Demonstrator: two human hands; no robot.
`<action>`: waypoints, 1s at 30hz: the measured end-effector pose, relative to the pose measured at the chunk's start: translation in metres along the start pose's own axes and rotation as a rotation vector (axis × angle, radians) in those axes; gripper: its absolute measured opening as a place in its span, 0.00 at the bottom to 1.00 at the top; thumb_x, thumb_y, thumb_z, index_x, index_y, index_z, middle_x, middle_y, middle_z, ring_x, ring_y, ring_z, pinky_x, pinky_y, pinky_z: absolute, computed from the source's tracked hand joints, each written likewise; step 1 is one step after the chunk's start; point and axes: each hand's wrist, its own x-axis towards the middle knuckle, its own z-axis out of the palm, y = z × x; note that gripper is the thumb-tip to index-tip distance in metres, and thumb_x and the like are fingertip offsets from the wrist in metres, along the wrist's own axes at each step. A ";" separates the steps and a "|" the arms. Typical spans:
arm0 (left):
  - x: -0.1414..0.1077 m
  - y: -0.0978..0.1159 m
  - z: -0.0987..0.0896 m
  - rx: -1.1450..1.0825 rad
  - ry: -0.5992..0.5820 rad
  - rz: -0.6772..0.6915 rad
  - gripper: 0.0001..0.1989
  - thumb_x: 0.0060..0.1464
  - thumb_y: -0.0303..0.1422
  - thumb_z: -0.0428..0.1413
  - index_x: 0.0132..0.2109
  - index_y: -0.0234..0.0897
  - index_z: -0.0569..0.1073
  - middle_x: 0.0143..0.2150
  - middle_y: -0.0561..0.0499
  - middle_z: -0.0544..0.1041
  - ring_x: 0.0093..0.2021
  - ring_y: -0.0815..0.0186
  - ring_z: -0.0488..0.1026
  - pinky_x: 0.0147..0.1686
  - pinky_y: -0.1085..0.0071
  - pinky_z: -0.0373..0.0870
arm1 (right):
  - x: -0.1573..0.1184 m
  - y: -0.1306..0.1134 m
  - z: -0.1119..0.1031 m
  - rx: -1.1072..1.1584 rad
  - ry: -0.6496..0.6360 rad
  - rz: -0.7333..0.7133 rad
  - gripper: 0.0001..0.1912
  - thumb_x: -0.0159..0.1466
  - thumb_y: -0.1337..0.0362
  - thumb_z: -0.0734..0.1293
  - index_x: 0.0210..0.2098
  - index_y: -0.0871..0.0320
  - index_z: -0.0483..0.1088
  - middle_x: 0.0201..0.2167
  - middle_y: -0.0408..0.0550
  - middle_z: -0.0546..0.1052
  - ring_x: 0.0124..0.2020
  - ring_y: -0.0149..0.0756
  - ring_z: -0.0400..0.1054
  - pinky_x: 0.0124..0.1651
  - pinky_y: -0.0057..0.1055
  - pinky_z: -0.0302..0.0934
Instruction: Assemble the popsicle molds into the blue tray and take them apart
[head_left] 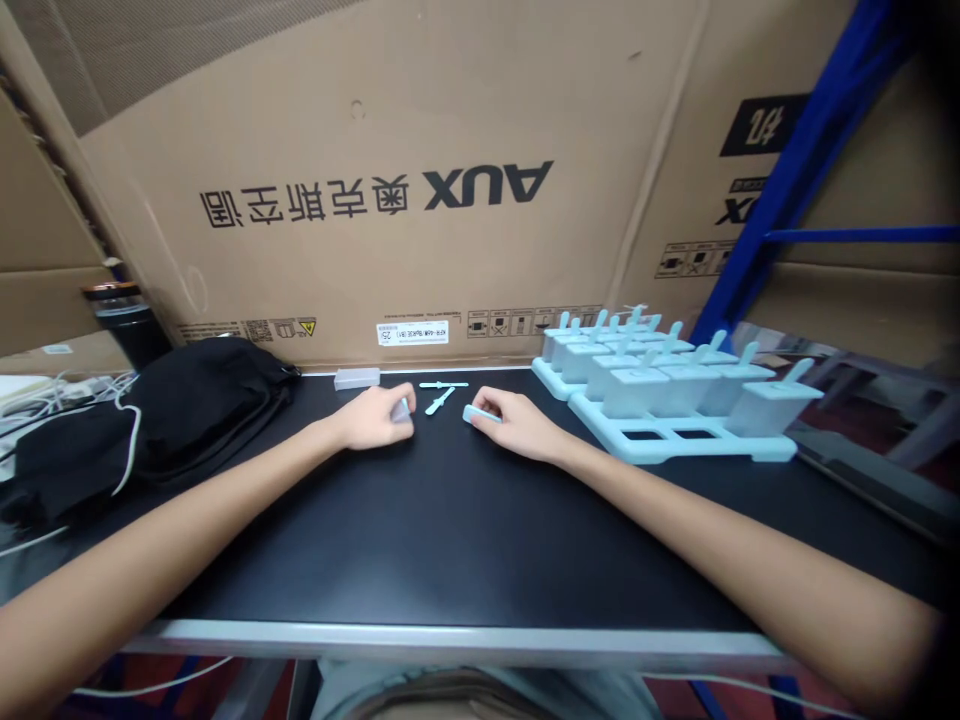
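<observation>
My left hand is closed around a small translucent piece that looks like a popsicle mold cup; the fingers cover most of it. Across a short gap, my right hand pinches a light blue popsicle mold lid, its far part hidden in the fingers. Behind and between the hands, light blue popsicle sticks lie on the black tabletop. A clear mold cup rests on its side just beyond my left hand.
At right stand light blue racks with several lidded popsicle molds. A black bag, white cables and a dark bottle occupy the left. A large cardboard box walls the back; a blue metal post rises at right.
</observation>
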 end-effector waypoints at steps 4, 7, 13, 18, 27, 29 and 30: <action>0.039 -0.008 0.013 -0.154 0.167 -0.090 0.12 0.48 0.35 0.57 0.42 0.42 0.68 0.37 0.53 0.77 0.36 0.61 0.73 0.37 0.66 0.65 | 0.002 0.004 0.003 -0.141 -0.011 -0.089 0.06 0.63 0.62 0.61 0.33 0.56 0.68 0.32 0.45 0.74 0.34 0.36 0.66 0.39 0.33 0.58; 0.036 -0.004 0.018 -0.253 0.239 -0.028 0.13 0.49 0.34 0.57 0.44 0.42 0.67 0.43 0.53 0.78 0.39 0.62 0.73 0.41 0.66 0.66 | 0.005 0.010 0.006 -0.275 -0.006 -0.221 0.07 0.63 0.67 0.60 0.38 0.57 0.70 0.39 0.49 0.74 0.42 0.40 0.65 0.49 0.38 0.58; 0.019 0.006 0.017 -0.191 0.190 -0.002 0.12 0.50 0.37 0.56 0.43 0.40 0.68 0.29 0.55 0.73 0.28 0.65 0.69 0.32 0.70 0.63 | 0.039 0.017 0.021 -0.263 -0.170 -0.403 0.14 0.68 0.66 0.56 0.49 0.54 0.69 0.50 0.49 0.74 0.51 0.40 0.66 0.54 0.40 0.59; 0.026 0.003 0.016 -0.105 0.213 -0.043 0.12 0.48 0.36 0.56 0.41 0.40 0.69 0.26 0.56 0.72 0.28 0.64 0.69 0.31 0.69 0.64 | 0.071 0.018 0.033 -0.362 -0.100 -0.173 0.17 0.68 0.65 0.56 0.52 0.55 0.70 0.53 0.51 0.73 0.52 0.43 0.67 0.54 0.40 0.59; 0.016 -0.007 0.015 0.064 0.353 0.123 0.25 0.49 0.37 0.56 0.53 0.38 0.58 0.33 0.53 0.75 0.27 0.63 0.72 0.27 0.69 0.65 | 0.052 0.008 0.026 0.048 0.139 -0.095 0.14 0.68 0.59 0.58 0.42 0.60 0.71 0.32 0.49 0.72 0.35 0.38 0.66 0.41 0.38 0.62; 0.015 -0.008 0.018 0.188 0.369 0.203 0.27 0.51 0.39 0.55 0.54 0.37 0.55 0.33 0.51 0.76 0.27 0.61 0.74 0.26 0.68 0.65 | 0.049 -0.001 0.029 0.453 0.056 -0.063 0.16 0.65 0.54 0.63 0.46 0.58 0.68 0.29 0.44 0.71 0.29 0.33 0.65 0.33 0.32 0.62; 0.015 -0.009 0.020 0.234 0.373 0.244 0.28 0.52 0.40 0.55 0.55 0.37 0.53 0.34 0.50 0.76 0.28 0.59 0.75 0.27 0.67 0.66 | 0.047 -0.006 0.031 0.618 0.024 -0.059 0.19 0.62 0.52 0.65 0.47 0.58 0.67 0.29 0.43 0.71 0.27 0.31 0.64 0.30 0.30 0.61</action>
